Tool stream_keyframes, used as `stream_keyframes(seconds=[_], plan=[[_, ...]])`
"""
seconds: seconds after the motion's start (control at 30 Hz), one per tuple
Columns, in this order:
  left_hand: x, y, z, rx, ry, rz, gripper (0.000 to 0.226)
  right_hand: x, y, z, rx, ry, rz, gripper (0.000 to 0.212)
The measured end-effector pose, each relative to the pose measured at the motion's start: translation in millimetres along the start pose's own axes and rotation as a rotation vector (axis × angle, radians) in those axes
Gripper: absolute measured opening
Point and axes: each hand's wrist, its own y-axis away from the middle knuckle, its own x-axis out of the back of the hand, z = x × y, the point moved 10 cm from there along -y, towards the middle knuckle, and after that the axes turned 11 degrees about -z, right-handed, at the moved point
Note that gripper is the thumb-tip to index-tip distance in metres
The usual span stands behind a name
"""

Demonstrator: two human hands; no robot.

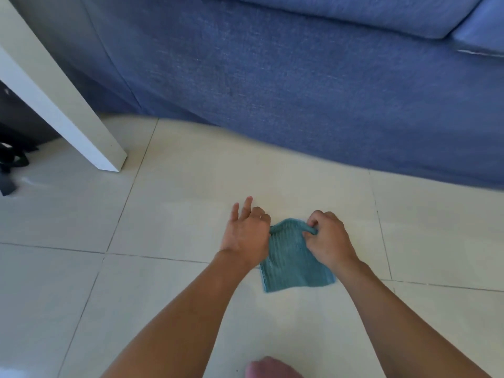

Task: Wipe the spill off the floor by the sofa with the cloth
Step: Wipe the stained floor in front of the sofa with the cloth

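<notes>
Pinching the far edge of the small teal ribbed cloth (pixel 293 263) from both sides, the person holds it low over the pale cream tiled floor (pixel 177 214), just in front of the blue fabric sofa (pixel 300 91). The right hand (pixel 327 238) is curled, thumb and fingers closed on a rolled bit of the cloth's top right corner. The left hand (pixel 245 233) grips the top left corner with thumb and forefinger, its other fingers fanned loosely upward and clear of the fabric. Held by both corners this way, the cloth hangs or lies flat enough to be folded or spread, probably to give a broad face for wiping. No spill is plainly visible on the tiles near the hands. A white square furniture leg (pixel 68 105) stands well apart at the left.
</notes>
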Motion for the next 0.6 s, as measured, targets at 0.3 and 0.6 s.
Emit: stream_keyframes(seconds=[0.3, 0.6], plan=[[4, 0, -7, -0.094, 0.662, -0.119, 0.019, 5, -8, 2, -0.098, -0.062, -0.260, 0.009], [77, -2, -20, -0.202, 0.828, 0.119, 0.035, 77, -4, -30, 0.142, -0.249, 0.044, 0.022]])
